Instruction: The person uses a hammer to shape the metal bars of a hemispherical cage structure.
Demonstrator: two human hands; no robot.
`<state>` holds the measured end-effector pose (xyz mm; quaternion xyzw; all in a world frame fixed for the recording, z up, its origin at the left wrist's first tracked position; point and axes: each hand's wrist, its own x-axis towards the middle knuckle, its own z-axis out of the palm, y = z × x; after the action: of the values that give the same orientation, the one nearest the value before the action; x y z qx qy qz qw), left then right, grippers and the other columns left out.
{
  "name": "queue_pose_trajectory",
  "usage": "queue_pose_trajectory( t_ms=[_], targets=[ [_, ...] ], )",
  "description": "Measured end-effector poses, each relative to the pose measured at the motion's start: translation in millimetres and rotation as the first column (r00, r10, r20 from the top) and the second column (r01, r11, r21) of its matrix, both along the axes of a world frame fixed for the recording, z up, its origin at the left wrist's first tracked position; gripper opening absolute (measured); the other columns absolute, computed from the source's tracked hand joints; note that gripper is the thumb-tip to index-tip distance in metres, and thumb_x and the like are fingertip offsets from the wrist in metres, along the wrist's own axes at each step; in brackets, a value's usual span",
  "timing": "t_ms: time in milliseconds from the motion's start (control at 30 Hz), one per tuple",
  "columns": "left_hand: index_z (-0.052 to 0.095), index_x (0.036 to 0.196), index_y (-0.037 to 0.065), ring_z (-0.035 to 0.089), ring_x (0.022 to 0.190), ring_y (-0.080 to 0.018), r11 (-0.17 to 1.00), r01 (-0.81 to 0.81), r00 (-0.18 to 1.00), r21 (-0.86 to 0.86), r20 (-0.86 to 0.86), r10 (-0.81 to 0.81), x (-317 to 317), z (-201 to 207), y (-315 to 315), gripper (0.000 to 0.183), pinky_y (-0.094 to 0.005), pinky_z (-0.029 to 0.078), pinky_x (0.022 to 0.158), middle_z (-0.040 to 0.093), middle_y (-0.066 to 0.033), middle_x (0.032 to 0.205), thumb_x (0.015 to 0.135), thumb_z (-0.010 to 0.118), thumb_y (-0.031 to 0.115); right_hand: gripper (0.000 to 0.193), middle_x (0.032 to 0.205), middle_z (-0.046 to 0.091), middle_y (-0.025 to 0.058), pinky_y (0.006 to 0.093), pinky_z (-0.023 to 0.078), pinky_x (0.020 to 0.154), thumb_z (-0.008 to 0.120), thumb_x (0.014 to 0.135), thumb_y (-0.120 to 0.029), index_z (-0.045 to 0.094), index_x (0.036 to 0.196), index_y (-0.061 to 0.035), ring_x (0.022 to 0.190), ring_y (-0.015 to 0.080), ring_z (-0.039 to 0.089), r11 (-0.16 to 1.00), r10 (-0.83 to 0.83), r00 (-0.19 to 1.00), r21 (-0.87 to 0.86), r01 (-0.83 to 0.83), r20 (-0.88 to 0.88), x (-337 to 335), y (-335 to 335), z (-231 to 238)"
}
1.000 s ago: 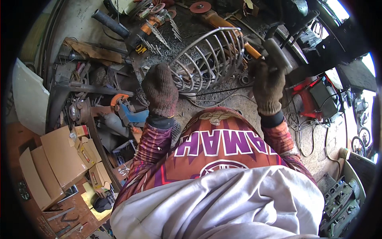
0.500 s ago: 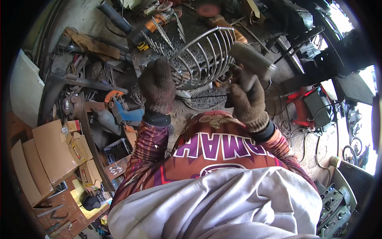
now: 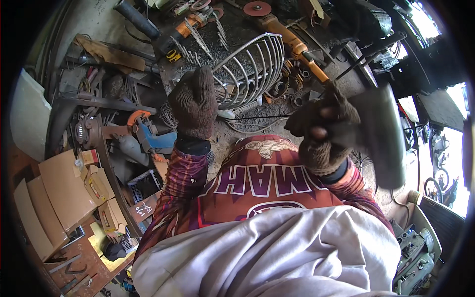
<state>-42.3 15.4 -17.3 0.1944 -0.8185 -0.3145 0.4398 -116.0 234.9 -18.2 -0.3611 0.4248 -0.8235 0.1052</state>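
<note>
A curved cage of bare metal rods (image 3: pixel 258 74) stands tilted on the dark workbench in front of me. My left hand (image 3: pixel 194 103), in a brown knitted glove, is closed around the left end of the cage. My right hand (image 3: pixel 324 132), gloved alike with some fingertips showing, grips a hammer (image 3: pixel 385 136). The hammer's head is smeared by motion and raised to the right of the cage, apart from it. Most of its handle is hidden in the glove.
Behind the cage lie an orange angle grinder (image 3: pixel 294 43) and a second grinder (image 3: pixel 190 25), with cut metal rods (image 3: pixel 199 40) nearby. A blue chop saw (image 3: pixel 154 136) and cardboard boxes (image 3: pixel 67 190) are on the left. A sewing-machine-like green machine (image 3: pixel 415 262) sits lower right.
My right hand has drawn back toward me with the hammer, whose head has swung away from the cage to the right. My left hand stays on the cage.
</note>
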Motion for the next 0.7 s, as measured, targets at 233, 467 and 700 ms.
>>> queue_pose_trajectory(
  t_ms=[233, 467, 700],
  targets=[
    [0.062, 0.075, 0.0, 0.049, 0.053, -0.0182, 0.998, -0.068, 0.998, -0.012, 0.004, 0.068, -7.5, 16.6, -8.7, 0.039, -0.0357, 0.039, 0.052, 0.055, -0.0104, 0.059, 0.097, 0.059, 0.032, 0.038, 0.088, 0.066, 0.0209, 0.0464, 0.052, 0.071, 0.07, 0.084, -0.022, 0.056, 0.114, -0.0032, 0.081, 0.0413, 0.066, 0.662, -0.179, 0.853, 0.581, 0.473, -0.491, -16.2, -12.1, -16.3],
    [0.062, 0.074, 0.0, 0.049, 0.053, -0.0245, 0.999, -0.01, 1.0, 0.047, -0.028, 0.011, -1.7, 7.6, -0.8, 0.04, -0.0389, 0.037, 0.053, 0.057, -0.0129, 0.06, 0.097, 0.059, 0.033, 0.044, 0.104, 0.059, 0.022, 0.0436, 0.053, 0.067, 0.07, 0.085, -0.019, 0.054, 0.121, 0.0002, 0.082, 0.039, 0.066, 0.669, -0.053, 0.854, 0.617, 0.415, -0.517, -16.3, -15.3, -7.7],
    [0.062, 0.075, 0.0, 0.048, 0.053, -0.0203, 0.992, -0.053, 0.998, 0.11, 0.05, 0.048, 4.5, 7.9, 1.4, 0.039, -0.0369, 0.037, 0.052, 0.056, -0.0115, 0.06, 0.097, 0.06, 0.032, 0.046, 0.099, 0.065, 0.0207, 0.0429, 0.054, 0.074, 0.074, 0.083, -0.022, 0.054, 0.118, -0.002, 0.089, 0.0358, 0.068, 0.714, -0.167, 0.928, 0.609, 0.347, -0.332, -13.1, -3.8, 0.8]
  ],
)
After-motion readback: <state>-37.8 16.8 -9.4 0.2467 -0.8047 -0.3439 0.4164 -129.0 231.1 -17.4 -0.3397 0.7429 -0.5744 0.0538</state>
